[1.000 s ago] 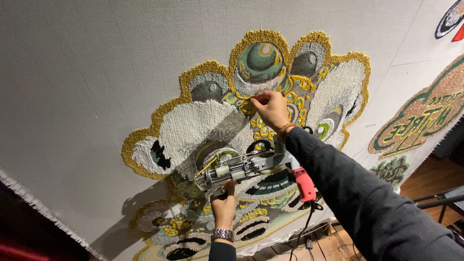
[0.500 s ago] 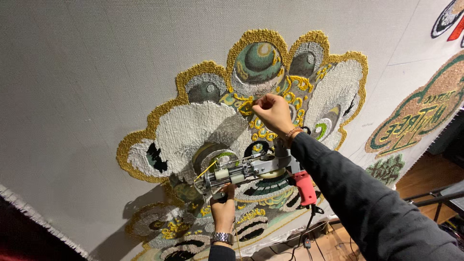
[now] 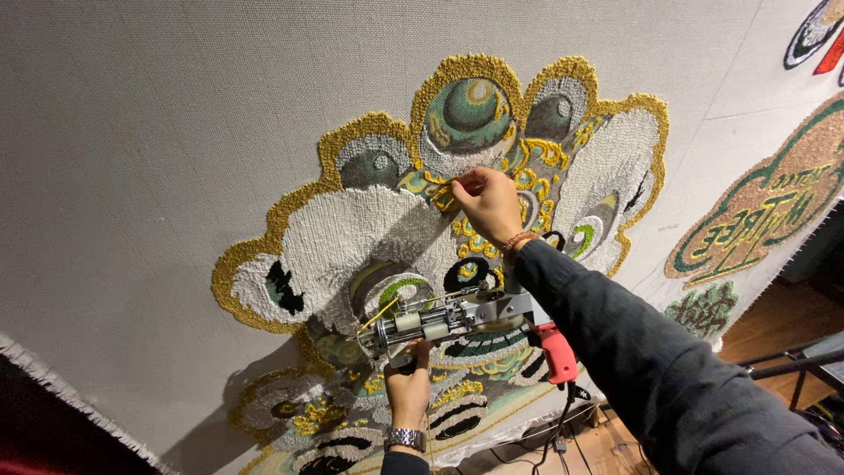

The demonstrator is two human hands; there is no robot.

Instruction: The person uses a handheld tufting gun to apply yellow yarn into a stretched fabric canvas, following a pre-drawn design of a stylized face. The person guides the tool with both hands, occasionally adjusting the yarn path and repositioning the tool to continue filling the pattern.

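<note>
While your left hand (image 3: 410, 387) is wrapped tight round the tufting gun (image 3: 457, 322) low on the tufted design (image 3: 369, 237), your right hand (image 3: 489, 204) pinches yellow yarn (image 3: 442, 195) near its gold border (image 3: 457, 66). Loads of bare cloth (image 3: 176, 105) sits up left.

A brown-and-green tufted emblem (image 3: 760, 215) hangs at right above a wooden floor (image 3: 774, 325) and cables (image 3: 563, 444).

No packages or screens. Two sign-like tufted emblems on the cloth (image 3: 132, 132): a lettered emblem (image 3: 760, 207) at right, cloud-shaped, tan with green letters and green outline; a corner emblem (image 3: 819, 31) at top right, cut off, black, white and red.
</note>
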